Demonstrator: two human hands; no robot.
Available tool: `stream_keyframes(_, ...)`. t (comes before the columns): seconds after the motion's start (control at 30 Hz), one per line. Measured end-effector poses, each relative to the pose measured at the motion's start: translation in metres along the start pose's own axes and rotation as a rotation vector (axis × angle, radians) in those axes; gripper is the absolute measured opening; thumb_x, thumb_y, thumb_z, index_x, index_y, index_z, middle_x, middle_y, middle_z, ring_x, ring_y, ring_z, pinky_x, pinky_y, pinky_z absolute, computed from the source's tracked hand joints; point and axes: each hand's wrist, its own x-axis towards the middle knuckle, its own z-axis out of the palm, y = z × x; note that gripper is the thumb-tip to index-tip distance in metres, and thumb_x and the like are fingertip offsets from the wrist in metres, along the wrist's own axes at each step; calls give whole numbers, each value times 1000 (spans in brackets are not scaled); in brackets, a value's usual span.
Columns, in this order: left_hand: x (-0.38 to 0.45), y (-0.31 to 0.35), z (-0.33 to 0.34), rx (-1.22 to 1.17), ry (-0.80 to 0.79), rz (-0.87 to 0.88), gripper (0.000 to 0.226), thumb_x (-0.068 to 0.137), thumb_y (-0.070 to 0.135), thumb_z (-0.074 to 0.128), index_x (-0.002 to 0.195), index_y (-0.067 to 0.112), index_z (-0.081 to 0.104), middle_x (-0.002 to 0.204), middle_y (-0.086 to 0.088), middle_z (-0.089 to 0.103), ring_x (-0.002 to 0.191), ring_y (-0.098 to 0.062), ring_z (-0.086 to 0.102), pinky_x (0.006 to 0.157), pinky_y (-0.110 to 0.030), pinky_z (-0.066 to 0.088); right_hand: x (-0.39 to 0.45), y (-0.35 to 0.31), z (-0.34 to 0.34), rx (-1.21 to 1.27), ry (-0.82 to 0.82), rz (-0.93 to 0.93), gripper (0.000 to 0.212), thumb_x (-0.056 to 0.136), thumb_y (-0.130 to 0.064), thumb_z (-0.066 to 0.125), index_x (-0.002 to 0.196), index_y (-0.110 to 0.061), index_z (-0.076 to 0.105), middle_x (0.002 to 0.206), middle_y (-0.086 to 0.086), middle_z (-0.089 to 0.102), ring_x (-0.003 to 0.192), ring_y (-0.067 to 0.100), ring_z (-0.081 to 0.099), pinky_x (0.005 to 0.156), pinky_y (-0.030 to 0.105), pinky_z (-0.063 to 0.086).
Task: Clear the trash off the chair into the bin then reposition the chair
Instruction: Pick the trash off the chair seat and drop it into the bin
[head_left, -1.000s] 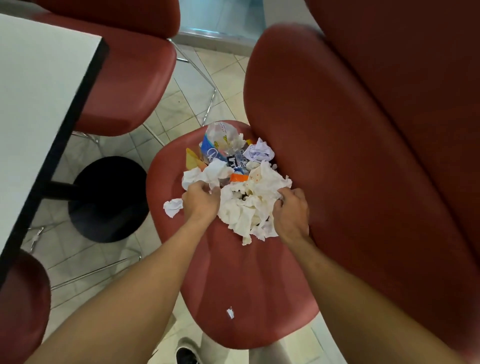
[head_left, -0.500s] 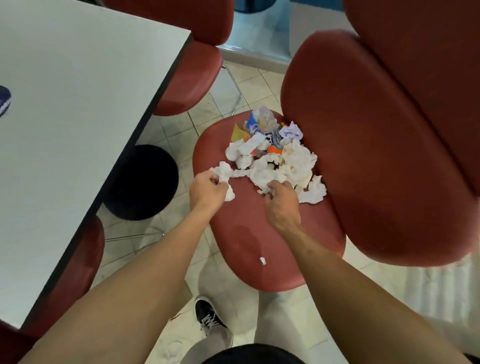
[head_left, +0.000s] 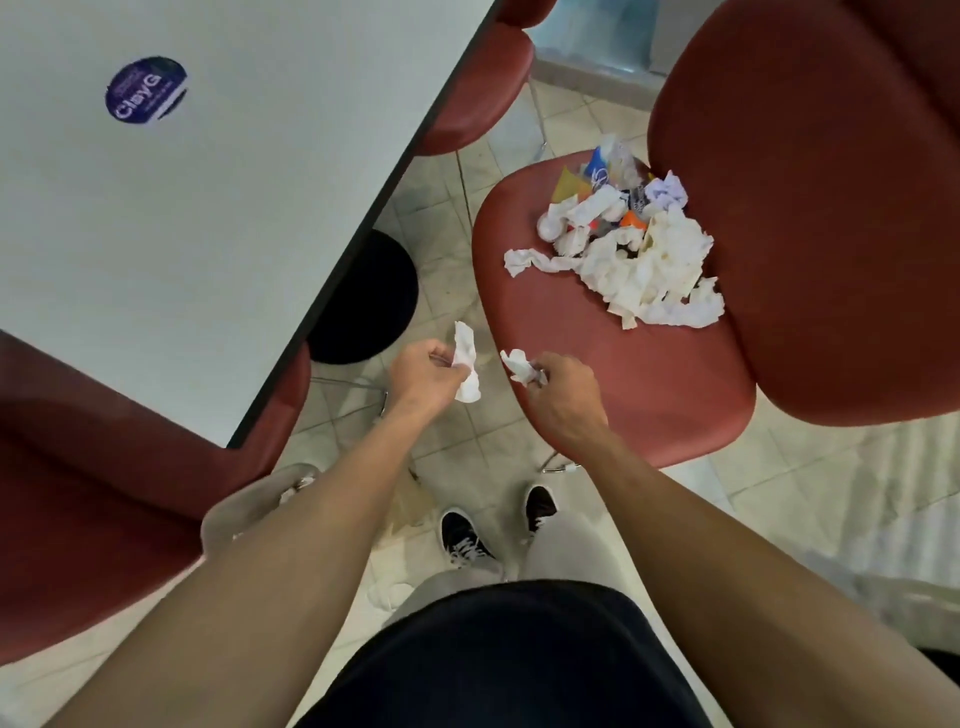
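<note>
A red chair (head_left: 613, 364) stands to my right, its seat carrying a pile of trash (head_left: 634, 244): crumpled white napkins at the front, coloured wrappers behind. My left hand (head_left: 423, 376) pinches a crumpled white napkin (head_left: 466, 364) over the floor, left of the seat. Over the seat's front left edge, my right hand (head_left: 563, 389) grips a smaller scrap of napkin (head_left: 519, 364). A pale translucent bin or bag (head_left: 254, 506) shows at lower left, partly hidden by my left forearm.
A white table (head_left: 208, 208) with a dark edge and a round purple sticker (head_left: 146, 89) fills the left; its black round base (head_left: 371, 296) stands on the tiled floor. More red chairs sit at far left (head_left: 104, 493) and beyond the table (head_left: 483, 88). My shoes (head_left: 467, 535) are below.
Both hands have pulled back from the pile toward me, each carrying a napkin piece. The view has drawn back and swung left, showing more of the table.
</note>
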Motion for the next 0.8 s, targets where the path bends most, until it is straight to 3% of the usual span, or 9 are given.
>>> stream_keyframes(0.17,-23,-31,-4,-84,24,-64,16,73,16,75,77,22,61,77,10,63,76,-8,63,67,-24,52,-21,-10,7,-48,-91,-89,25,80,-9,56,99,-17,69,92,8,68,84,28,60,72,35,49)
stream_keyframes(0.37,-46,-61,-12,-129,118,-150,13,74,17,74,82,20,64,75,11,60,72,-9,59,59,-21,46,-33,-20,21,-111,-184,-165,9,80,-9,55,82,-12,63,82,8,64,70,24,52,61,28,37)
stream_keyframes(0.6,-77,-133,-51,-177,199,-254,14,75,14,73,78,21,61,74,8,62,76,-15,61,64,-23,46,-60,-45,64,-162,-281,-211,21,83,-13,56,101,-15,67,91,6,66,75,24,56,62,25,35)
stream_keyframes(0.7,-90,-173,-76,-202,213,-299,15,76,13,72,76,21,60,70,11,58,72,-13,57,57,-17,39,-77,-61,92,-151,-301,-215,17,83,-11,56,96,-14,67,83,6,63,72,23,55,59,26,35)
stream_keyframes(0.8,-99,-216,-102,-213,224,-347,15,76,15,73,74,22,59,69,9,61,71,-16,59,57,-22,40,-101,-79,127,-145,-320,-201,15,82,-11,57,93,-15,67,82,5,64,71,23,56,58,26,36)
